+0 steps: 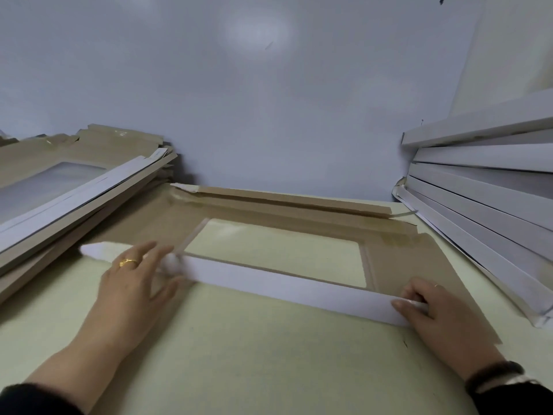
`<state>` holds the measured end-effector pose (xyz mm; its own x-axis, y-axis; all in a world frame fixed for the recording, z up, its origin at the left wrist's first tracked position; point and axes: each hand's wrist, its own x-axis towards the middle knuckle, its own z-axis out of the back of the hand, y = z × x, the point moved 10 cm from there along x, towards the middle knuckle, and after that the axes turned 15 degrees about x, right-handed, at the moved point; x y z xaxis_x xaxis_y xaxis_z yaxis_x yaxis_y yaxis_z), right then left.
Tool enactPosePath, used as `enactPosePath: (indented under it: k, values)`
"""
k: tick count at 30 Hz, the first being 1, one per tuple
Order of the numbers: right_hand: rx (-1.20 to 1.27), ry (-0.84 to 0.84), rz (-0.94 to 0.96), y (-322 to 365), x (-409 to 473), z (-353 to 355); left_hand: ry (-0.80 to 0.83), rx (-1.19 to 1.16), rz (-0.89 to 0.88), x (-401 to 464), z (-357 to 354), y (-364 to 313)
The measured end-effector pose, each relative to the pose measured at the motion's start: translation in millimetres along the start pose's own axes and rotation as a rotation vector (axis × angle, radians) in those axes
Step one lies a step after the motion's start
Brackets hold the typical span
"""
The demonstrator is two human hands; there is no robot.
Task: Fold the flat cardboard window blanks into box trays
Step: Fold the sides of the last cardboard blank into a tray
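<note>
1. Blank (419, 265): one flat brown cardboard blank lies on the table (239, 354), straight ahead of the person, window (275, 253) near its middle. Its long axis runs left to right, tilted so the right end sits nearer the person.

2. Stacks: two, one at each side. The left stack (74, 181) holds unfolded blanks, brown side up, the top one showing its window; how many it holds cannot be told. The right stack (484, 199) shows white long edges lying one over another, about six or seven, likely finished trays, leaning by the wall (269, 85).

3. Near flap (284, 284): one long white strip along the blank's near edge, raised off the table and standing between the two hands. It follows the same long axis as the blank. A far flap (284, 199) on the opposite long edge is already creased upward.

4. Hands: two, one at each end of the near flap. The left hand (134, 277) lies on the flap's left end with fingers fairly straight, pressing it; motion blur hides the fingertips. The right hand (425, 307) pinches the flap's right end between thumb and curled fingers. Both are at the flap already, so neither needs to reach; the fold probably turns on rolling the strip away from the person, toward the window.

5. Rings: two, one on each hand.
</note>
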<state>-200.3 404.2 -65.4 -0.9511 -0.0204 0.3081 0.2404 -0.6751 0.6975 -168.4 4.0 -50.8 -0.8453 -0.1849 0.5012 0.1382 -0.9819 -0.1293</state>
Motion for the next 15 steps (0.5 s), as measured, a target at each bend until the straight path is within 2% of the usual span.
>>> enactPosePath:
  k: [4, 9, 12, 15]
  values:
    - [0.151, 0.027, 0.001, 20.6, -7.8, -20.9, 0.067, -0.084, -0.178, -13.9, -3.3, -43.1]
    - [0.501, 0.112, 0.053, 64.1, -21.9, -60.2, 0.192, -0.053, -0.401, -41.9, -11.7, -109.0]
    - [0.650, 0.136, 0.049, 77.5, -31.0, -72.2, 0.090, 0.095, -0.592, -57.1, 2.4, -147.7]
    - [0.718, 0.145, -0.002, 81.0, -41.2, -82.7, 0.053, 0.194, -0.663, -62.3, 5.0, -165.0]
